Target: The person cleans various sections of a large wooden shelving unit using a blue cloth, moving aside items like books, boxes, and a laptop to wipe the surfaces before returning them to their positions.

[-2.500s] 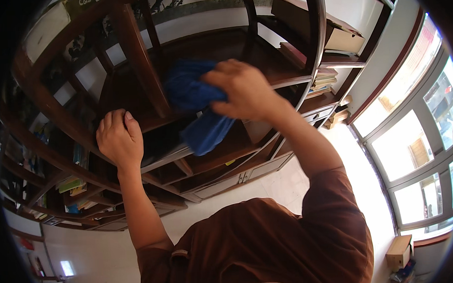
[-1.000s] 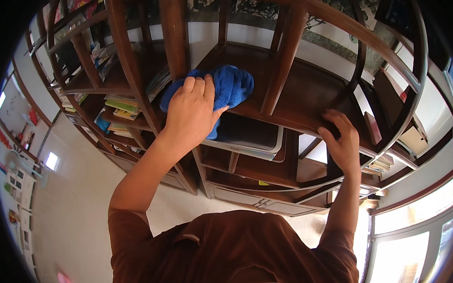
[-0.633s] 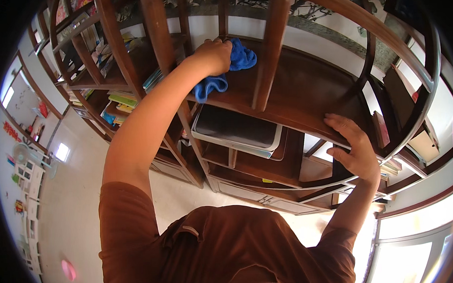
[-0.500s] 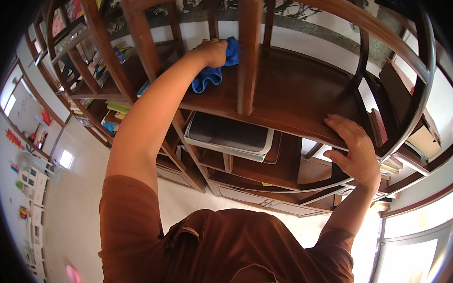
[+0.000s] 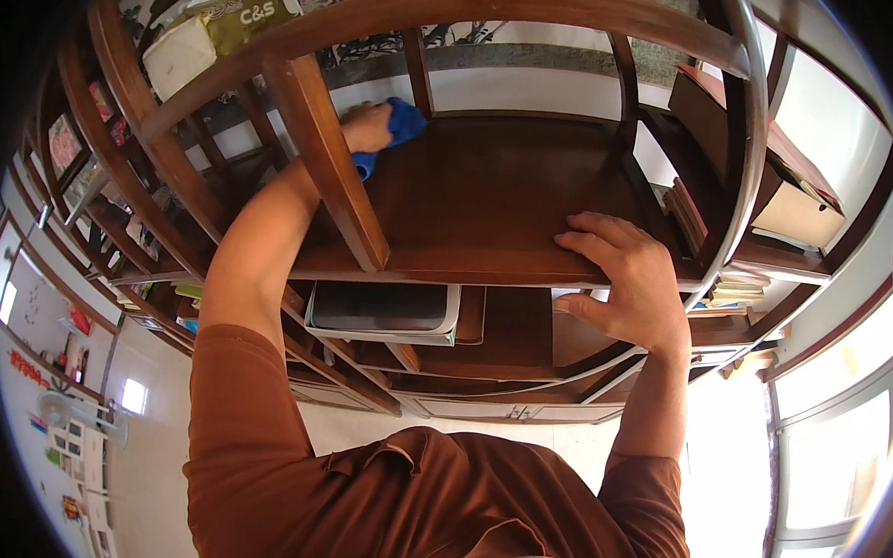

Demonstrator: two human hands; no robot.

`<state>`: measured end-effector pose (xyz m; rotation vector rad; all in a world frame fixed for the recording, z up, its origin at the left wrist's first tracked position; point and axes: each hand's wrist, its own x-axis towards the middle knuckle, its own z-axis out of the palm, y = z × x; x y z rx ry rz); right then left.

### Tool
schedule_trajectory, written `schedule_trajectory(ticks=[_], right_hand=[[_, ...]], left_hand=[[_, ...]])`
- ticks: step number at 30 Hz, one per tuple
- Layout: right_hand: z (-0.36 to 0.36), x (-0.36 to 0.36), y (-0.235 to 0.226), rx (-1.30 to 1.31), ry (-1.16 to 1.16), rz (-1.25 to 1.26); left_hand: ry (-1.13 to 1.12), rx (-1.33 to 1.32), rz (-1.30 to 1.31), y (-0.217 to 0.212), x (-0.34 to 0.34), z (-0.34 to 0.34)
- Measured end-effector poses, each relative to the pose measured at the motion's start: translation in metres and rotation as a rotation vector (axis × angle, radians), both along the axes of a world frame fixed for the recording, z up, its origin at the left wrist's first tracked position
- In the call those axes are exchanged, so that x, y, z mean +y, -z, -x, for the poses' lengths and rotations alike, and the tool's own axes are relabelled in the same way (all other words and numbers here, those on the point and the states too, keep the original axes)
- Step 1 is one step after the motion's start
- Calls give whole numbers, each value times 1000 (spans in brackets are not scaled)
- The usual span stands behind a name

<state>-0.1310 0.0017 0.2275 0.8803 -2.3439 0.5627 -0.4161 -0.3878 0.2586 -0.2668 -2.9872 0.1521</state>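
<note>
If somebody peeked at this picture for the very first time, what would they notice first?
Probably the bright blue cloth, pressed by the left hand against the far back corner of a dark wooden shelf. Next, the right hand, spread flat on that shelf's front edge. Below the shelf sits a grey tray.

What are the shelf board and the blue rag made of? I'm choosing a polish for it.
The shelf board looks like dark, glossy varnished wood: brown grain with light sheen. The blue rag under the left hand seems soft cloth, bunched in folds; exact fibre unclear.
</note>
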Motion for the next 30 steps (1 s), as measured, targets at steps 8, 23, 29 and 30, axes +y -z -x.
schedule_trajectory(ticks=[8, 23, 29, 30], right_hand=[[0, -9, 1, 9, -18, -15], [3, -7, 8, -73, -18, 62], [3, -5, 18, -23, 21, 43], [3, -7, 18, -34, 14, 43]], left_hand=[[211, 31, -183, 23, -30, -33], [351, 597, -505, 35, -32, -320], [262, 390, -864, 102, -48, -382], [224, 283, -943, 117, -56, -391]])
